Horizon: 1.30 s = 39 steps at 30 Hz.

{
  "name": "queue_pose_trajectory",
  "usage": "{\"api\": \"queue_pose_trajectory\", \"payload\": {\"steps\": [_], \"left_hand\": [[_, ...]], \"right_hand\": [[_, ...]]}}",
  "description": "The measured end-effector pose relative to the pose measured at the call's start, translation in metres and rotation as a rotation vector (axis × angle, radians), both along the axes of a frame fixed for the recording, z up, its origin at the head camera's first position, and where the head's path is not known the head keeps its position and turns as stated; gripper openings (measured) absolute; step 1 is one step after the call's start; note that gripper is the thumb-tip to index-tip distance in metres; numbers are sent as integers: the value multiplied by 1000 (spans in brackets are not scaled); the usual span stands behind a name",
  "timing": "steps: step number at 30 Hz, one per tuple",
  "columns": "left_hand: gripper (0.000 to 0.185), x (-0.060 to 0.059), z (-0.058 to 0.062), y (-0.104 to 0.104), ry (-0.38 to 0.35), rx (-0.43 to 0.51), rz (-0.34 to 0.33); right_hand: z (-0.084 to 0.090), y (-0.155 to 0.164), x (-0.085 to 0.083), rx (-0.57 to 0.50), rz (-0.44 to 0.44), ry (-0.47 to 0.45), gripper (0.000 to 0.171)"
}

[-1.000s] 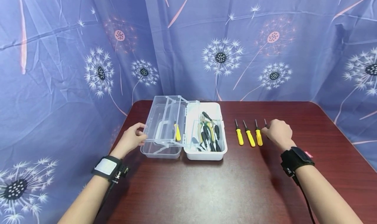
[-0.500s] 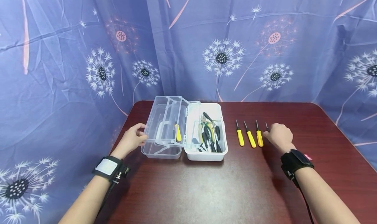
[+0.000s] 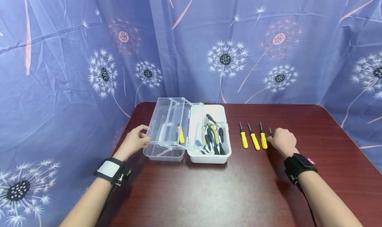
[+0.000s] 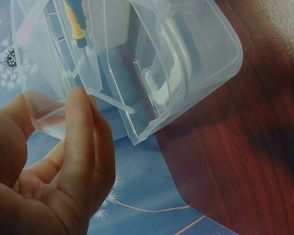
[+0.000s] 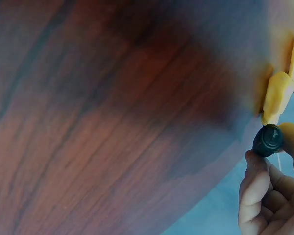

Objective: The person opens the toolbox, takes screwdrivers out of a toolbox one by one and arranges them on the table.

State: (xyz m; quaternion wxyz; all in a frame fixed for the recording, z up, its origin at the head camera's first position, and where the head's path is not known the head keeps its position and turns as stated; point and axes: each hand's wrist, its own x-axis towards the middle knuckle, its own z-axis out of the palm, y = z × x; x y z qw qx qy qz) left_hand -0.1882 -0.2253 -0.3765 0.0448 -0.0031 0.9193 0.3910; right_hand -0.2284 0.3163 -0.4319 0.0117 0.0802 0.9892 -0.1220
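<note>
My left hand grips the left edge of the clear lid of an open toolbox; in the left wrist view the thumb and fingers curl round that clear rim. The white toolbox base holds pliers and dark-handled tools. My right hand pinches a black-handled screwdriver, of which only the metal tip shows in the head view. Its black handle end shows between the fingers in the right wrist view. Three yellow screwdrivers lie in a row just left of that hand.
A yellow-handled screwdriver lies in the clear lid tray. The dark red table is bounded by blue dandelion-print curtains behind and on both sides. Both wrists wear black straps.
My right hand has drawn slightly toward me with the black screwdriver. The left hand stays on the lid edge.
</note>
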Motion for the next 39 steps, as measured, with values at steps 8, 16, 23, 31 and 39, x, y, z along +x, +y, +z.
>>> {"api": "queue_pose_trajectory", "payload": {"steps": [8, 16, 23, 31, 39], "left_hand": [[44, 0, 0, 0, -1, 9, -3], [44, 0, -1, 0, 3, 8, -4], [43, -1, 0, 0, 1, 0, 1], [44, -1, 1, 0, -1, -4, 0], [44, -1, 1, 0, -4, 1, 5]], "right_hand": [[-3, 1, -1, 3, 4, -30, 37], [-7, 4, -1, 15, -11, -55, 36], [-9, 8, -3, 15, -21, -61, 33], [-10, 10, -5, 20, -29, -71, 37], [-4, 8, -3, 27, -44, -37, 45]]}}
